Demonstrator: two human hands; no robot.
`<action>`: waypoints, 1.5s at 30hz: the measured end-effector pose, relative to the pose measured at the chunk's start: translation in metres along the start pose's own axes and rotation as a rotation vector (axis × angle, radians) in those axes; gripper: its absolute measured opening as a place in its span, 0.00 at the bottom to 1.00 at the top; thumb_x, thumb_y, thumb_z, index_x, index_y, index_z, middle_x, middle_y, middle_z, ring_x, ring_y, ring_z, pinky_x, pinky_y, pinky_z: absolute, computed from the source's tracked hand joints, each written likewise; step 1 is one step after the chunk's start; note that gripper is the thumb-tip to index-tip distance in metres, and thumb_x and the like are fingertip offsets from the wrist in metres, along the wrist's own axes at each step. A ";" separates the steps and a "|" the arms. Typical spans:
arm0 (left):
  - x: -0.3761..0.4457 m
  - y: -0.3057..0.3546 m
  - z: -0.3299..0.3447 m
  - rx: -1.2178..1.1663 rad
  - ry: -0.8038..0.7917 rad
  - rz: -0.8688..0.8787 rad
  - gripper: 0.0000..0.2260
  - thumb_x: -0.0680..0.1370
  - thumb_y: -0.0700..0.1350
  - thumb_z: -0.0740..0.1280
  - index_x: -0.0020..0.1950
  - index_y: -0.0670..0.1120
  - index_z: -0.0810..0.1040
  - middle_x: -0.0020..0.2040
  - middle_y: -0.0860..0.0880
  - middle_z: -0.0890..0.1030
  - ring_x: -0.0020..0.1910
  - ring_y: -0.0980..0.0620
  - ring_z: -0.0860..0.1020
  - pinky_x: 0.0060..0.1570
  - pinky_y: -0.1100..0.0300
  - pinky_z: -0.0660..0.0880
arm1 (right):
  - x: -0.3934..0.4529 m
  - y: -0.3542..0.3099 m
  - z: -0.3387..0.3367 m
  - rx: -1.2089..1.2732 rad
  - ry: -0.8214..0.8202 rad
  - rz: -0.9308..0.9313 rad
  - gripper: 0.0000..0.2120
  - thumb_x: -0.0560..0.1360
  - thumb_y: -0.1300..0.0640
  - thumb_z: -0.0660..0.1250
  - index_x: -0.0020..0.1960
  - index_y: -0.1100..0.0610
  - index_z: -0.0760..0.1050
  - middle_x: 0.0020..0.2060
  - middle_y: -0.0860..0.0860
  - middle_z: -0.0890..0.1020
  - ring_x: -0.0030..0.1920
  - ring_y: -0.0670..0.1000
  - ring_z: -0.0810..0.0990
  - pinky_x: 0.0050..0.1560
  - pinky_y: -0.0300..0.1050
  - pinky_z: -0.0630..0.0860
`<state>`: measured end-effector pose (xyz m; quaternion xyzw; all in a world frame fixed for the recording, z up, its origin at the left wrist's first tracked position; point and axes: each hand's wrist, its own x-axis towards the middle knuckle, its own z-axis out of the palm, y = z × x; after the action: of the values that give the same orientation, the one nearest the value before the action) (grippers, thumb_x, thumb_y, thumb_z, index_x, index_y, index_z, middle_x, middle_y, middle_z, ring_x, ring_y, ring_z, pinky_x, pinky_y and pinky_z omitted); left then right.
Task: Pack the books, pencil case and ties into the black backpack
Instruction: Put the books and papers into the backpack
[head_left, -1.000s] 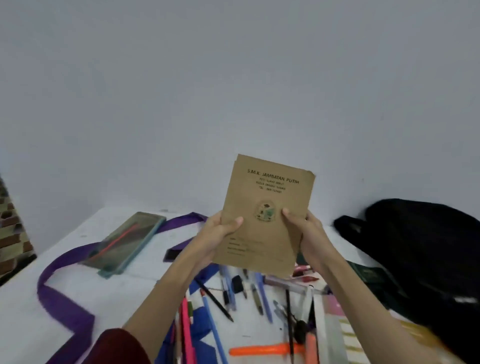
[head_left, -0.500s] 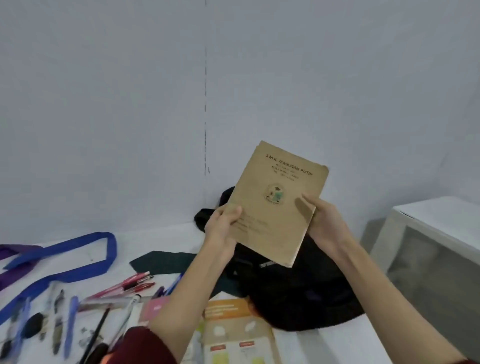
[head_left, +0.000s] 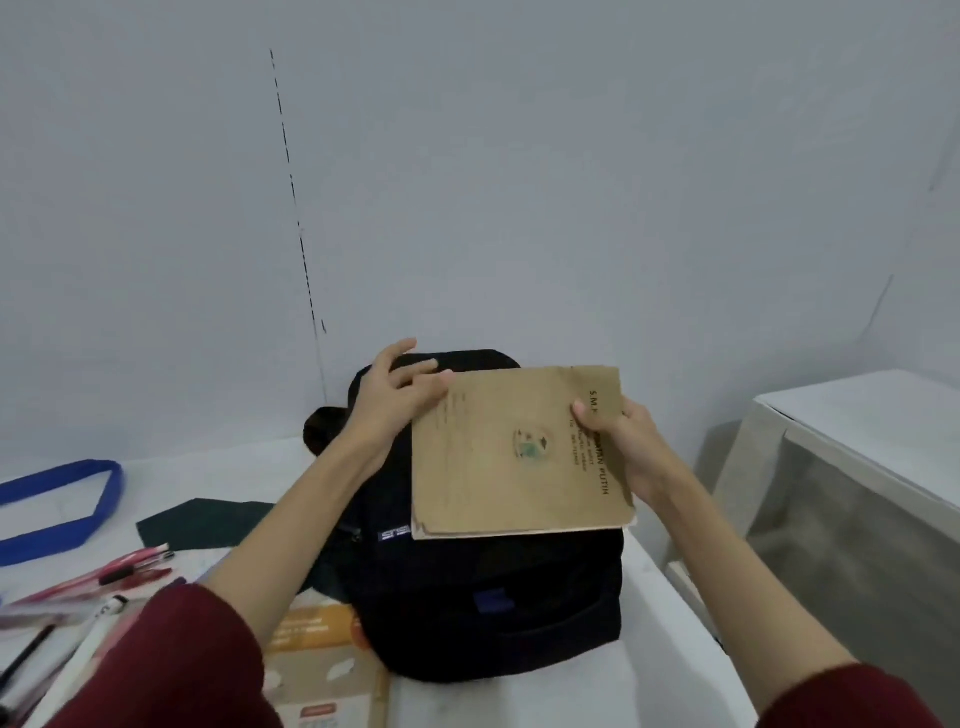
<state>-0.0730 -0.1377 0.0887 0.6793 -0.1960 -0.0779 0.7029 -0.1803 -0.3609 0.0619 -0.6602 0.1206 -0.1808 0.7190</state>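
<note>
Brown paper cover: an exercise book (head_left: 522, 452) with printed school lettering and a green crest, turned sideways and held flat just above the black backpack (head_left: 493, 613).
Right hand (head_left: 631, 447): clamped on the book's right edge, thumb on the cover, fingers hidden beneath.
Left hand (head_left: 397, 400): fingers spread and loose, resting on the top of the backpack at the book's left corner; whether it touches the book cannot be told.
Backpack: stands on the white table (head_left: 519, 701), close to the wall.
Ties: a blue one (head_left: 98, 499) loops at far left; a dark green one (head_left: 202, 522) lies flat beside the backpack's left side.
Pens (head_left: 104, 577): scattered at lower left, red among them.
Orange book (head_left: 317, 660): flat on the table, its corner under the backpack's front.
Sleeves: dark red on both arms.
</note>
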 end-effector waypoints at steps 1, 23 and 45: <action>-0.009 -0.017 0.006 0.043 0.009 -0.027 0.33 0.73 0.46 0.72 0.75 0.48 0.60 0.67 0.47 0.73 0.63 0.51 0.74 0.61 0.58 0.71 | 0.003 0.001 -0.007 0.030 0.052 -0.013 0.04 0.76 0.61 0.67 0.50 0.59 0.77 0.39 0.53 0.83 0.35 0.48 0.83 0.34 0.42 0.79; 0.058 0.036 -0.061 0.678 0.444 -0.001 0.21 0.80 0.45 0.61 0.28 0.43 0.62 0.29 0.46 0.67 0.30 0.48 0.66 0.28 0.58 0.61 | 0.042 -0.008 -0.002 -0.124 -0.231 0.163 0.03 0.74 0.68 0.65 0.44 0.62 0.75 0.33 0.57 0.82 0.30 0.53 0.81 0.31 0.44 0.78; 0.088 0.109 0.026 1.156 0.359 0.571 0.14 0.82 0.46 0.53 0.41 0.41 0.72 0.39 0.45 0.73 0.38 0.44 0.71 0.37 0.56 0.63 | 0.053 0.048 0.090 -0.106 -0.158 0.455 0.19 0.80 0.51 0.60 0.38 0.65 0.75 0.24 0.58 0.80 0.20 0.51 0.76 0.18 0.35 0.69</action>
<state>-0.0199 -0.1872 0.2106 0.8706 -0.2582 0.3429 0.2404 -0.0904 -0.2984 0.0267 -0.6650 0.2187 0.0444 0.7127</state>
